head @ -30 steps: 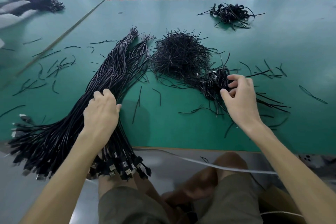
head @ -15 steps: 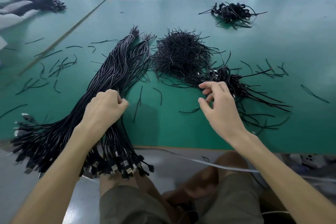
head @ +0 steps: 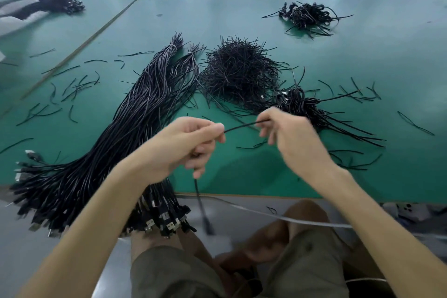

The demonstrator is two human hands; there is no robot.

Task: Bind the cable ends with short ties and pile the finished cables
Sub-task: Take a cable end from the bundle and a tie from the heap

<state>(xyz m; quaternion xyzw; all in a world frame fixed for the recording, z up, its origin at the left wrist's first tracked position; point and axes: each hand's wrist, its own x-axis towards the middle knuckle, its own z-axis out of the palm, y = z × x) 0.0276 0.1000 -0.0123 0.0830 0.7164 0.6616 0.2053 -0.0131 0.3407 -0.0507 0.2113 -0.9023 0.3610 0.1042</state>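
My left grip (head: 186, 145) is curled tight round one long thin black cable (head: 198, 197). The cable hangs down from that grip, past the near edge of the flat green worktop (head: 362, 60). Its long line runs up and down, and its plug end points at the floor by my knees.

A short thin black tie (head: 244, 125) runs between my two hands. My right grip (head: 292, 138) pinches its right end, and my left fingertips pinch the other end. It lies nearly flat, left to right, a bit higher on the right. My hands are blurry, so I only think it is a tie and not more cable.

The tie sits above the hanging cable. My left grip is the one on the cable, so my right grip must bring the tie round it. The small heap of tied black cables (head: 302, 104) lies just behind my right grip.
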